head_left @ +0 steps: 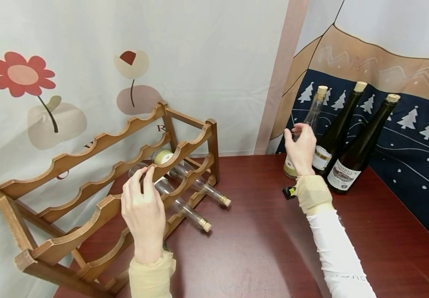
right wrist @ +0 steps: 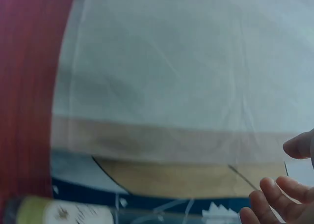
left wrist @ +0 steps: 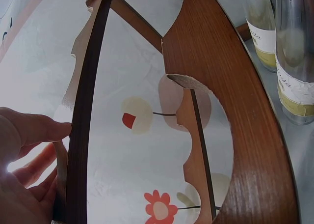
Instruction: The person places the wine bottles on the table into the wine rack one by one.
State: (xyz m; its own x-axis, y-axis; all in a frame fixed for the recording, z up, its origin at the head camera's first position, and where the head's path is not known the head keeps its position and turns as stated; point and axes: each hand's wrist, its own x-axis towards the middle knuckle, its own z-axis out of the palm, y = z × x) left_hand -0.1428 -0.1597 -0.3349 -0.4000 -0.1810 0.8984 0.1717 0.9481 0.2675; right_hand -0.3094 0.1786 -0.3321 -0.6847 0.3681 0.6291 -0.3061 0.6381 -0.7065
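My left hand (head_left: 144,209) holds the top front rail of a wooden wine rack (head_left: 184,151). In the left wrist view, the thumb meets one side of the rail (left wrist: 81,135) while the fingers lie on the other. Two corked clear bottles rest in the rack's lower row, one nearer (head_left: 182,207) and one farther right (head_left: 208,188). At the right, my right hand (head_left: 302,147) is raised in front of a corked clear bottle (head_left: 314,109), thumb and fingers apart. That bottle's label (right wrist: 78,215) shows in the right wrist view, with the fingers not wrapped around it.
Two dark green corked bottles, one in the middle (head_left: 339,128) and one at the right (head_left: 365,142), stand beside the clear one. A small black object with a yellow mark (head_left: 289,192) lies on the red-brown table (head_left: 244,248). Printed cloth (head_left: 218,62) hangs behind.
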